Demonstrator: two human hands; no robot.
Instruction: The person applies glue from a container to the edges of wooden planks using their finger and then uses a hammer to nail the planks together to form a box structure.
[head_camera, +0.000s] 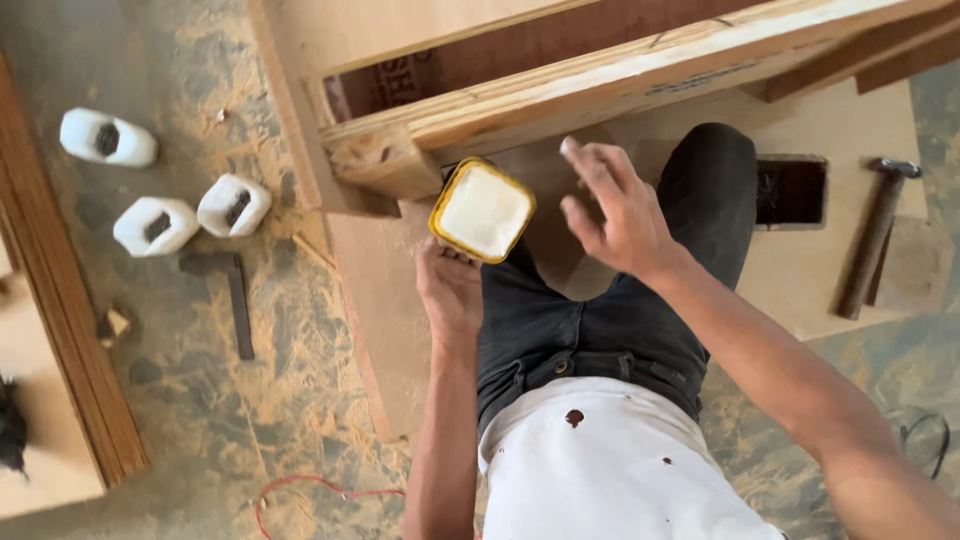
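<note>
One square tub (483, 210) with a yellow rim, filled with thick white paste, sits at the middle of the scene, held up from below by the left hand (449, 290). Its fingers are curled up under the tub's near edge, closed against its base; the fingertips themselves are hidden behind the tub. The right hand (612, 205) hovers just right of the tub, apart from it, holding nothing, its fingers loosely spread and bent, with pale smears on the tips.

Just beyond the tub lies one long wooden frame (560, 90) of pale timber, running from the left-middle up to the far right, with a dark reddish board (520, 50) set behind it that carries a dark printed patch at its left end. Under the frame and the person's dark-trousered leg (600, 320) is one flat sheet of plywood (800, 270).

To the right, on that sheet, there is one small open box of dark nails (791, 190), rectangular with a pale rim, and beside it one hammer (877, 235) with a brown handle and steel head pointing far.

On the dusty floor to the left stand three white plastic jugs (158, 225), each with a dark opening: one far left, two side by side nearer. Near them lies one dark metal square (230, 290). A red wire (300, 485) loops on the near floor
</note>
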